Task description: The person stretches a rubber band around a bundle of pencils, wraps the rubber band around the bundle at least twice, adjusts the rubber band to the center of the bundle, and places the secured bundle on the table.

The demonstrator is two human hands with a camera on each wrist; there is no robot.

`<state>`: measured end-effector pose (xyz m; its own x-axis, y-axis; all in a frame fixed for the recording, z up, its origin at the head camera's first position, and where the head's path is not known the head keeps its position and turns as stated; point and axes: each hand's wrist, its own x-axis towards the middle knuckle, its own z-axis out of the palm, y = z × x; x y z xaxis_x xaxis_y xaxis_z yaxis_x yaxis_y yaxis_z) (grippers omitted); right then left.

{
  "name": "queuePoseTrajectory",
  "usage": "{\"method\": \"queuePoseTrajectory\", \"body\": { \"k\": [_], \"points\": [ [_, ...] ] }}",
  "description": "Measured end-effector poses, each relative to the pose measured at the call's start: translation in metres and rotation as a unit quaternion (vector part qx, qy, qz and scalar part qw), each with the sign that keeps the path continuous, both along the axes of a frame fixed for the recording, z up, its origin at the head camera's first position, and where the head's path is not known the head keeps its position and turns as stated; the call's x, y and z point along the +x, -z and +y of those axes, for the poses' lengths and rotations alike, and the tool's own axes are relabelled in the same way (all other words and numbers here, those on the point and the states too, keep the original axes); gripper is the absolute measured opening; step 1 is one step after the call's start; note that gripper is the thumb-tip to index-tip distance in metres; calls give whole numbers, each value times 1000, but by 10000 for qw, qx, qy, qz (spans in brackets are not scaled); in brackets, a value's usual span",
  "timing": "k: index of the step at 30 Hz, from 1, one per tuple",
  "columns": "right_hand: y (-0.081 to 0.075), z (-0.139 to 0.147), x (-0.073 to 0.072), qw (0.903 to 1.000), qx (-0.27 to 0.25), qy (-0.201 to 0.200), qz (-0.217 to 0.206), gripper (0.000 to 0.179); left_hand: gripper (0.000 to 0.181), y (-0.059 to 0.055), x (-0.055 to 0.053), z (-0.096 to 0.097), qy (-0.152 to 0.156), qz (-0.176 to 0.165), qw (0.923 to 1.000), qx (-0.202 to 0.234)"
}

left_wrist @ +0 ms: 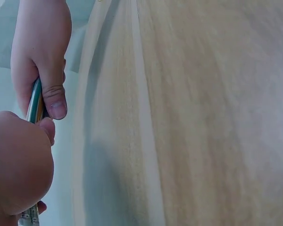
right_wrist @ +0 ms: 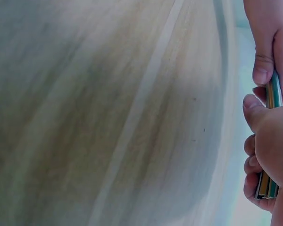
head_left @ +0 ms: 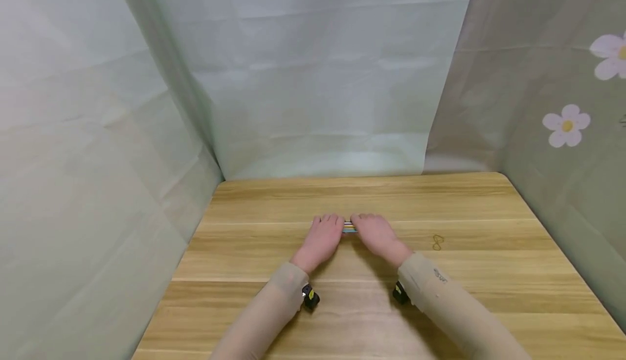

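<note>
Both hands grip one bundle of slim pen-like sticks (head_left: 349,227) above the wooden table, toward its far side. Its short visible stretch between the hands shows blue, yellow, white and dark stripes. The left hand (head_left: 321,239) curls round the left part, the right hand (head_left: 377,235) round the right part. In the left wrist view the bundle (left_wrist: 35,103) looks green, white and orange, with the left thumb near the right one. From the right wrist view, the ends of the sticks (right_wrist: 266,186) stick out beneath the right hand's curled fingers. Most of the bundle's length is hidden by the hands.
A thin yellowish-brown band (head_left: 438,242), twisted like a figure eight, lies on the wooden table (head_left: 489,273) right of the right hand. Pale cloth (head_left: 323,88) hangs behind the table and at both sides, with flowers printed on the right one.
</note>
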<state>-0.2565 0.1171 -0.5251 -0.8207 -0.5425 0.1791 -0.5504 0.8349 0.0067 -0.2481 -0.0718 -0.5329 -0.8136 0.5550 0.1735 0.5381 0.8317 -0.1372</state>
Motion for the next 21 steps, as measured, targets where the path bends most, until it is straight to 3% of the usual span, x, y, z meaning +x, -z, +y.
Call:
{"method": "queuePoseTrajectory", "body": {
  "k": [6, 14, 17, 21],
  "points": [
    [2, 2, -1, 9996, -277, 35, -26, 11, 22, -1, 2, 1, -41, 93, 9999, -73],
    [-5, 26, -1, 9865, -1469, 488, -526, 29, 17, -8, -1, -8, -122, 39, 9998, 179],
    [-8, 39, -1, 9817, -1677, 575, -693, 42, 14, -10, -3, -12, -146, 48, 9997, 211],
    [-14, 53, 5, 9762, -1784, 550, -1100, 76, 10, -13, -6, -17, -148, 117, 9995, 246]
  ]
}}
